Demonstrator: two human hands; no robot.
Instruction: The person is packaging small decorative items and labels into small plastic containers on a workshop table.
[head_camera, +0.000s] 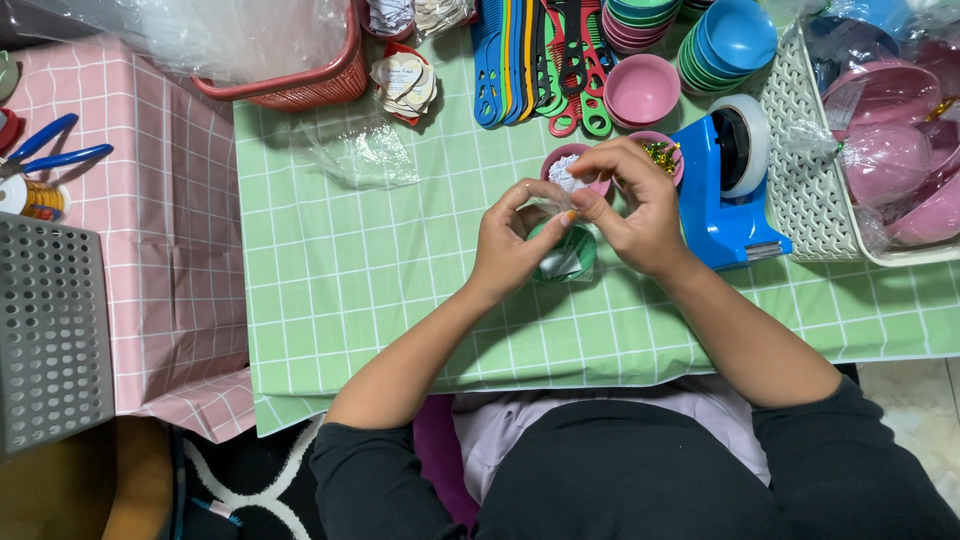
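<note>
Left hand and right hand both pinch a small clear plastic bag over a green round bowl, centre of the green checked tablecloth | risk, judged: thin film may slip or tear, spilling contents | blue tape dispenser right; stack of heart-shaped paper labels far left; empty clear bags beside them.

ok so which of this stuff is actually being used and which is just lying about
In use: left hand, right hand, clear plastic bag, green bowl.

Lying about: tape dispenser, combs, stacked bowls, red basket, blue pliers.
</note>
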